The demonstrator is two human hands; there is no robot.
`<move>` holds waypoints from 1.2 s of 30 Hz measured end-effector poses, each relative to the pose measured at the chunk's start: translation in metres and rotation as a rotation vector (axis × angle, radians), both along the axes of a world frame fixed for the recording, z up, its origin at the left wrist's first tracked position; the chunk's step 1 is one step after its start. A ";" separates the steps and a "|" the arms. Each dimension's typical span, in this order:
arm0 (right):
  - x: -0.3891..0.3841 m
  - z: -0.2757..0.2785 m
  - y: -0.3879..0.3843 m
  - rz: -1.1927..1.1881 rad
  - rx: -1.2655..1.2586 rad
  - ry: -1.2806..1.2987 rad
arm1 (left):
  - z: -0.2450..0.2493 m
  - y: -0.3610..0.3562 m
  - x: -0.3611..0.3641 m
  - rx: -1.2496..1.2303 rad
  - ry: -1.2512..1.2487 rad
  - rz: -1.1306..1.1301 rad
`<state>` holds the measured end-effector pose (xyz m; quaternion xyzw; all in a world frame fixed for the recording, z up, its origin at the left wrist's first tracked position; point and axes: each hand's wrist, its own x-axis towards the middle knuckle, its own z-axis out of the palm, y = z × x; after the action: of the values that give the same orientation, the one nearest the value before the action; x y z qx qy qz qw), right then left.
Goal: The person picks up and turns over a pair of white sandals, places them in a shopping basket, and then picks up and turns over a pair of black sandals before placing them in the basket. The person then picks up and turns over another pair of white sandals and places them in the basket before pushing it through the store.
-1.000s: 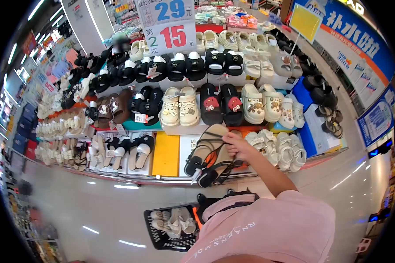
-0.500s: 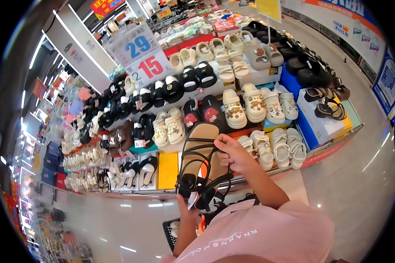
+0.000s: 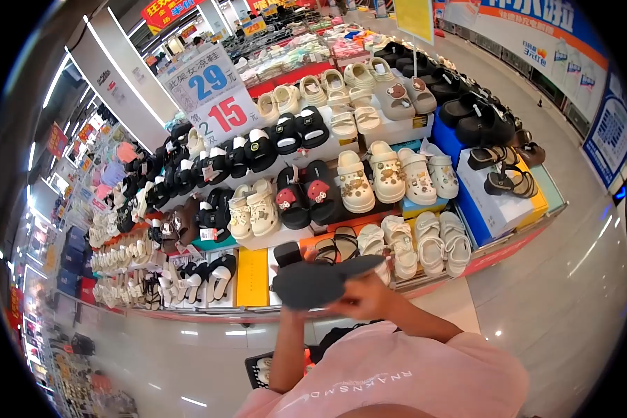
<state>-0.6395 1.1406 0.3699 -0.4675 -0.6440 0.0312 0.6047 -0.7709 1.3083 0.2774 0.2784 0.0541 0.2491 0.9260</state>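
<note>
A pair of black sandals (image 3: 313, 282) is held low in front of my chest, with the dark soles turned towards me. My right hand (image 3: 366, 297) is closed on the sandals at their right part. At their lower left, my left hand (image 3: 292, 317) is mostly hidden behind the soles, and its fingers do not show. Just beyond the sandals, at the display's front edge, lie strappy brown sandals (image 3: 336, 246). Black slippers with red figures (image 3: 320, 193) stand behind those.
Cream clogs with charms (image 3: 387, 172), light sandals (image 3: 430, 237) and a yellow box (image 3: 252, 277) fill the display. A price sign (image 3: 209, 90) rises at the back left. Black sandals (image 3: 510, 182) sit on a box at the right. A basket (image 3: 256, 369) is below.
The held sandals have tipped over from showing their tan insoles and straps to showing dark soles. Both hands have moved with them, and the view has shifted slightly.
</note>
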 end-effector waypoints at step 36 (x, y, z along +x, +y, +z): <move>-0.074 -0.019 0.106 -0.287 0.037 -0.387 | 0.001 0.155 -0.067 -0.098 -0.478 0.234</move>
<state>-0.7132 1.2466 0.3511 -0.5403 -0.6755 -0.1570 0.4765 -0.8376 1.4628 0.2789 0.1585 -0.1222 0.4103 0.8897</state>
